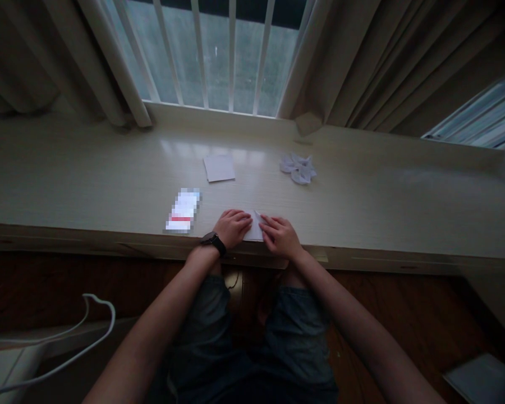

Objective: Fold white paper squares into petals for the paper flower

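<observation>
A small white sheet of paper (253, 231) lies at the front edge of the pale ledge, with a raised or folded corner near its top. From the left, my left hand (234, 225) holds it against the surface, fingers together and bent over its side; a black watch is on that wrist. My right hand (280, 234) grips the paper's right side, its fingertips and thumb on the folded part. Both hands partly cover the sheet. Behind them lie a stack of square white paper (219, 168) and a crumpled or folded white paper piece (298, 168).
A phone with a blurred-out screen (183, 211) lies left of my hands. Curtains (353, 62) frame a barred window (210, 62) beyond the ledge (382, 207). A white cable (109, 314) loops at lower left, and a flat pale object (483, 379) sits at lower right.
</observation>
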Action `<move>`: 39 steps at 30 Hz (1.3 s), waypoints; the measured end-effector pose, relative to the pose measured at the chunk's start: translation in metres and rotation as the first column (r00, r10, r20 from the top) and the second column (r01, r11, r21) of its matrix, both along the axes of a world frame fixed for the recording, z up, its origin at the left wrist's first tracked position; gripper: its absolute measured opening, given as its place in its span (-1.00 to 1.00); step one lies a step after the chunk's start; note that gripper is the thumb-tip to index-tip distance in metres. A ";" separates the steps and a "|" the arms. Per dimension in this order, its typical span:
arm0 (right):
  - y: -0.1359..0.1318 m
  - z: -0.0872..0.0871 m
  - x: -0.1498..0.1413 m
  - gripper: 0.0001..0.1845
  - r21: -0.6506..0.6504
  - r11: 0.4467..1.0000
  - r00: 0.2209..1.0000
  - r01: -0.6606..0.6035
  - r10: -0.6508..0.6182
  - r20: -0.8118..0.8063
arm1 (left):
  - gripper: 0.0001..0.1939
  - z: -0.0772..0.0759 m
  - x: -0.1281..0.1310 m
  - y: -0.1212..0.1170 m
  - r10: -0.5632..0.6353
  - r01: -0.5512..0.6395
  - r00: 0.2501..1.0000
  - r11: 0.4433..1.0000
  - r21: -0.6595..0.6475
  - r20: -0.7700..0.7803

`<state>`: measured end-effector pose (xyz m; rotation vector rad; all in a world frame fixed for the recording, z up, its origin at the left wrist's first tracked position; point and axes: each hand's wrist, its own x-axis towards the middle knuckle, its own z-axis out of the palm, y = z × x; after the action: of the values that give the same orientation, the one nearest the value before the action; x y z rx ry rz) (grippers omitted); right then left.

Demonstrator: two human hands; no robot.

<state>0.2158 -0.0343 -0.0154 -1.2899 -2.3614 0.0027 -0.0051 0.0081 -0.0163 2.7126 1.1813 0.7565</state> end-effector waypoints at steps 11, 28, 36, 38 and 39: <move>-0.001 0.004 -0.001 -0.61 -0.014 1.000 0.999 0.015 -0.014 0.034 | -0.70 0.005 0.000 -0.005 -0.068 0.069 0.997 0.997 0.047 -0.026; 0.001 0.006 -0.001 -0.60 -0.013 0.999 0.999 0.036 -0.036 0.015 | -0.71 0.005 0.003 -0.011 -0.191 0.197 0.977 0.979 0.047 -0.099; 0.000 0.007 -0.001 -0.60 -0.035 0.999 0.999 0.040 -0.040 -0.015 | -0.72 0.007 0.003 -0.013 -0.200 0.203 0.977 0.978 0.039 -0.073; 0.000 0.007 -0.002 -0.59 -0.035 0.999 0.999 0.040 -0.041 -0.010 | -0.72 0.007 0.002 -0.013 -0.202 0.205 0.977 0.977 0.053 -0.070; 0.000 0.007 -0.002 -0.59 -0.034 0.999 0.999 0.040 -0.041 -0.010 | -0.72 0.006 0.002 -0.012 -0.201 0.205 0.977 0.977 0.062 -0.070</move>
<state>0.2140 -0.0338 -0.0087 -1.3499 -2.3351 0.0366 -0.0027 -0.0043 -0.0098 2.8755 0.8845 0.7003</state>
